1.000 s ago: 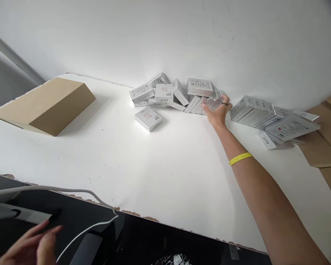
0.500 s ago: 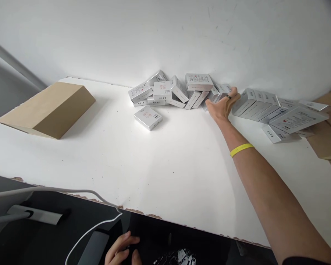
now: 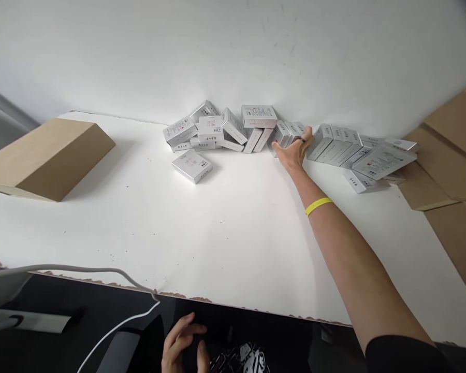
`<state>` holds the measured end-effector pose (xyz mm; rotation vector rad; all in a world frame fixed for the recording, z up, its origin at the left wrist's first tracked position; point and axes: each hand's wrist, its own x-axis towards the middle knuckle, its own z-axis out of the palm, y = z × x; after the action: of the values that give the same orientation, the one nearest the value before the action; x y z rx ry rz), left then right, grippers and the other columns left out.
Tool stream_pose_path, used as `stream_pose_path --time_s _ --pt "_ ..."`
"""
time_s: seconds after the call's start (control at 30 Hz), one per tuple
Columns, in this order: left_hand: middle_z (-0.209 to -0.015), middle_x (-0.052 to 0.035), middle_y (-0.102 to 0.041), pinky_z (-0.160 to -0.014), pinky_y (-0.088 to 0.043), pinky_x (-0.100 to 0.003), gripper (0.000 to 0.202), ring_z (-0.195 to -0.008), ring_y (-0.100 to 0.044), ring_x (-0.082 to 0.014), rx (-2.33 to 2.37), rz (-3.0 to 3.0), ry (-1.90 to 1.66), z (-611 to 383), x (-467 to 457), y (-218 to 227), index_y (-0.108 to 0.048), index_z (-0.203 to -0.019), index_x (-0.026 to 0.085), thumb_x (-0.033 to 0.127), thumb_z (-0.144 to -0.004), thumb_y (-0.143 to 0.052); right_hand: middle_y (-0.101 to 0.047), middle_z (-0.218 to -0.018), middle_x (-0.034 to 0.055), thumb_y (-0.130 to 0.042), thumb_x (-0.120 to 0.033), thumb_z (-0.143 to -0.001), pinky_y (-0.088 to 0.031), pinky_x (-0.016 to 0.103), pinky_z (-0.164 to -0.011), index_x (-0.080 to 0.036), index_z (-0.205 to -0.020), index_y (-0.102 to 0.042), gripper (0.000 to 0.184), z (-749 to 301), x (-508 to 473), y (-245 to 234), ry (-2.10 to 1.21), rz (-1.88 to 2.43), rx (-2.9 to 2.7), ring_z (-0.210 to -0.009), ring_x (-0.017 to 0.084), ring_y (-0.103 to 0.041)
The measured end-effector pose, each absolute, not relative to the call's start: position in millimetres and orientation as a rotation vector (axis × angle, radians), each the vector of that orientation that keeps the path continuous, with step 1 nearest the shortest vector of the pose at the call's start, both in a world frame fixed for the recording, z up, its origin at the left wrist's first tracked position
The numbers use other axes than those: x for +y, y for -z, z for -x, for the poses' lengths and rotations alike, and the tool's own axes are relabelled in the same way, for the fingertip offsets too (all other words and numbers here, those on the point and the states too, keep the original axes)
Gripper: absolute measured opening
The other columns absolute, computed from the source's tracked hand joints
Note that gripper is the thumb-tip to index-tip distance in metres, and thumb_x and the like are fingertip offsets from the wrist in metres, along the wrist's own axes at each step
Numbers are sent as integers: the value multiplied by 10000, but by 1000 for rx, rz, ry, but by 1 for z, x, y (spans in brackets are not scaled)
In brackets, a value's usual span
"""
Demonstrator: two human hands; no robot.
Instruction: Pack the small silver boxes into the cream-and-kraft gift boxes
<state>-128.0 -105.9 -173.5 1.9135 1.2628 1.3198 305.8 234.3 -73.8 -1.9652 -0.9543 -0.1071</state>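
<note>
Many small silver-white boxes lie against the wall at the back of the white table [image 3: 225, 233]. One heap [image 3: 213, 127] is on the left and a leaning row [image 3: 357, 153] on the right. A single box [image 3: 191, 166] lies flat in front of the heap. My right hand [image 3: 294, 151], with a ring and a yellow wristband, reaches between the two groups. Its thumb and fingers close round a few upright boxes [image 3: 285, 132]. My left hand [image 3: 184, 344] is low below the table's front edge, fingers curled over something dark.
A closed brown cardboard box [image 3: 48, 155] sits at the table's left. Brown cardboard flaps [image 3: 446, 171] lie at the right edge. A white cable [image 3: 112, 272] runs along the worn front edge, with dark gear below it.
My right hand has shifted a little right along the boxes and closed round a few upright ones. My left hand has moved from the lower left to the lower middle.
</note>
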Motion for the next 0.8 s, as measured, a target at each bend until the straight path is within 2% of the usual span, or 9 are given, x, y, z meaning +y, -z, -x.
stream_pose_path --time_s 0.1,0.17,0.33,0.5,0.6,0.7,0.8 --pt "-1209 -100 -676 -854 -692 -370 413 -956 -796 -239 1278 -1933 -1304 126 -107 174 -569 -1149 211 -7 -816 -679 -142 -1573 247 -852 -444 -623 -227 543 -1251 -183 -1474 -156 1130 -297 236 80 136 1950 -1007 -1508 362 -209" --pt "-1211 -103 -665 -836 -696 -375 428 -971 -791 -247 1307 -1922 -1302 127 -109 175 -563 -1160 214 -4 -812 -686 -48 -1606 267 -852 -473 -609 -166 592 -1256 -177 -1481 -137 1165 -289 245 82 169 1977 -997 -1517 387 -180" --pt "-1221 -110 -658 -820 -696 -373 433 -985 -782 -244 1367 -1844 -1318 132 -118 179 -555 -1145 217 -20 -807 -686 -25 -1617 287 -839 -510 -613 -82 644 -1256 -172 -1487 -136 1171 -266 275 83 163 2066 -851 -1548 397 -133" --pt "-1057 -75 -708 -851 -685 -378 473 -1126 -740 -277 1405 -1837 -1355 134 -126 183 -550 -1171 225 -25 -794 -689 14 -1628 260 -789 -445 -646 -114 669 -1247 -230 -1468 -115 1084 -251 284 87 160 2042 -818 -1559 386 -133" --pt "-1094 -92 -697 -812 -686 -363 467 -1057 -761 -266 1404 -1827 -1361 135 -128 183 -551 -1181 218 -22 -802 -679 9 -1628 255 -806 -388 -620 -151 675 -1235 -237 -1458 -155 1072 -251 281 85 137 2056 -769 -1551 407 -149" --pt "-1098 -91 -700 -781 -681 -352 439 -980 -778 -252 1396 -1811 -1367 130 -126 184 -567 -1160 220 -8 -804 -686 -31 -1614 253 -788 -293 -614 -184 612 -1250 -206 -1470 -184 1052 -254 276 80 114 2088 -746 -1532 399 -205" --pt "-1050 -77 -715 -800 -655 -352 316 -975 -774 -240 1467 -1664 -1443 115 -126 186 -572 -1105 229 53 -860 -663 -32 -1608 246 -761 -268 -632 -186 581 -1260 -195 -1501 -175 1050 -257 273 76 106 2120 -729 -1509 382 -258"
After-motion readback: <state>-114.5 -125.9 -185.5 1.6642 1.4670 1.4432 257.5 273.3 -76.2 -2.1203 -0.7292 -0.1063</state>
